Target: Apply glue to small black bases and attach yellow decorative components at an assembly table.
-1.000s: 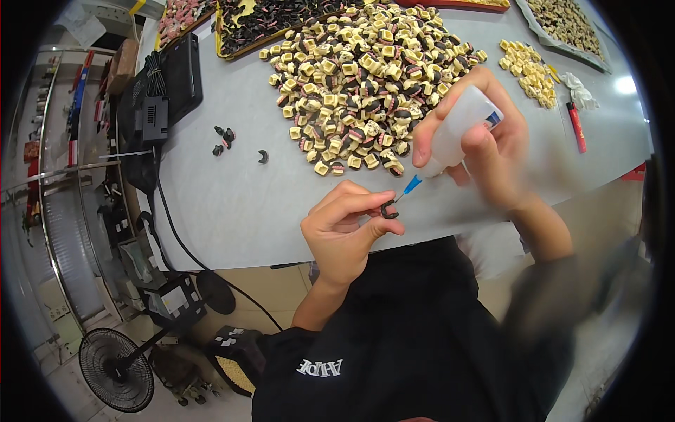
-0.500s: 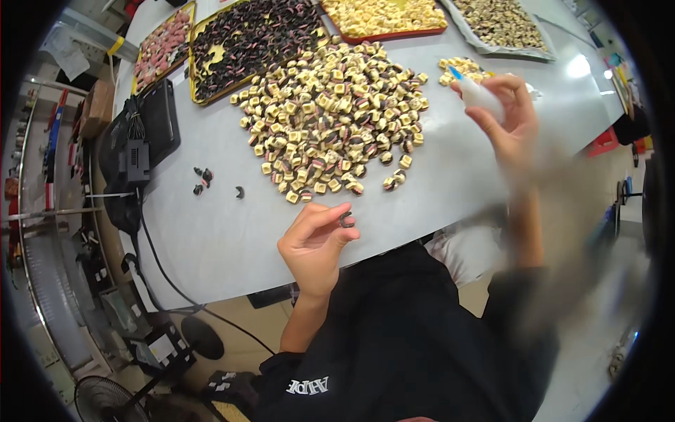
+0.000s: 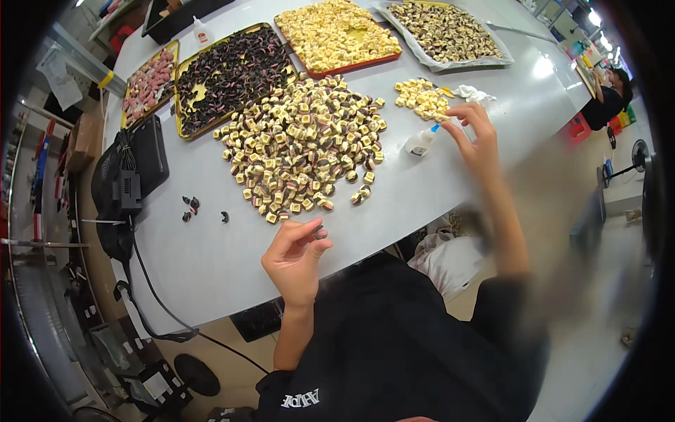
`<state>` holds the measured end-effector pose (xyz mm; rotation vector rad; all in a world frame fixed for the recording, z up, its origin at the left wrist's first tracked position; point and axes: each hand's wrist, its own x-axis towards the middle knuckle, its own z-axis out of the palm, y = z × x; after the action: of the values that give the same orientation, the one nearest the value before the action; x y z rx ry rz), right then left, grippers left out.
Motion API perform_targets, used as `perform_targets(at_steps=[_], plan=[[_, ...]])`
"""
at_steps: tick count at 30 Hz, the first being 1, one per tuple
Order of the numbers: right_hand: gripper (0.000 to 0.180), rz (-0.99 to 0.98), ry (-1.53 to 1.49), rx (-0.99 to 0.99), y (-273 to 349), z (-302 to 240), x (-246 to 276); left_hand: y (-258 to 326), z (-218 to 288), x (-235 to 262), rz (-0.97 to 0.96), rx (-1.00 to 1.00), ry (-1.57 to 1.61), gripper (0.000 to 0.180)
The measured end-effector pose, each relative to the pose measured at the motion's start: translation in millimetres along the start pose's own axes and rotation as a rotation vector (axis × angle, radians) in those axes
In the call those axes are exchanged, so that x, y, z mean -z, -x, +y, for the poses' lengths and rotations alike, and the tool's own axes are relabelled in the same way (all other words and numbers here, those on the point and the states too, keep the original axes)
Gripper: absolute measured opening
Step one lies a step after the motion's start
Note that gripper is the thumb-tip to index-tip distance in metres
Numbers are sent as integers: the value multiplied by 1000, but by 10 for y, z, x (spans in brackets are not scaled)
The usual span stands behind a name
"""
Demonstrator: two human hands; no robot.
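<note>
My left hand [image 3: 294,264] is pinched around a small dark curved piece [image 3: 319,232], held just above the near side of the grey table. My right hand [image 3: 481,144] is farther off on the right, its thumb and forefinger a little apart at the edge of a small heap of pale yellow pieces [image 3: 420,97]. Close to those fingertips a small white squeeze bottle [image 3: 420,143] with a blue tip stands on the table. A large pile of small cube-like pieces [image 3: 302,144] in cream, dark and pink layers lies beyond my left hand.
Along the back are trays of pink pieces [image 3: 149,83], dark curved pieces [image 3: 232,77], pale yellow pieces [image 3: 337,35] and mixed pieces [image 3: 443,32]. Several loose dark pieces [image 3: 190,205] lie at left, near a black case [image 3: 149,151] and cable. A crumpled white tissue [image 3: 474,93] is at right. Another person [image 3: 608,98] sits far right.
My right hand has let go of the squeeze bottle, which now stands on the table, and has moved to the yellow heap. My left hand keeps its dark piece. The view has shifted.
</note>
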<state>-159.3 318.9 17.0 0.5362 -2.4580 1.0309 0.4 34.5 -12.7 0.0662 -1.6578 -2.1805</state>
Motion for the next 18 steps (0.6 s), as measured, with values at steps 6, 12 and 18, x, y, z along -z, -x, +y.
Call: perform_targets(at_steps=[6,12,18], plan=[[17,-94,257,227,-211,57,-183,6,-8,16,-7,-37,-28,27],[17,-130,296,243,-164,31,-222,-12,0,4,-16,-28,45,24],[13,128,-78,-64,-86,-64,-140,-14,-85,132,61,-35,296,34]])
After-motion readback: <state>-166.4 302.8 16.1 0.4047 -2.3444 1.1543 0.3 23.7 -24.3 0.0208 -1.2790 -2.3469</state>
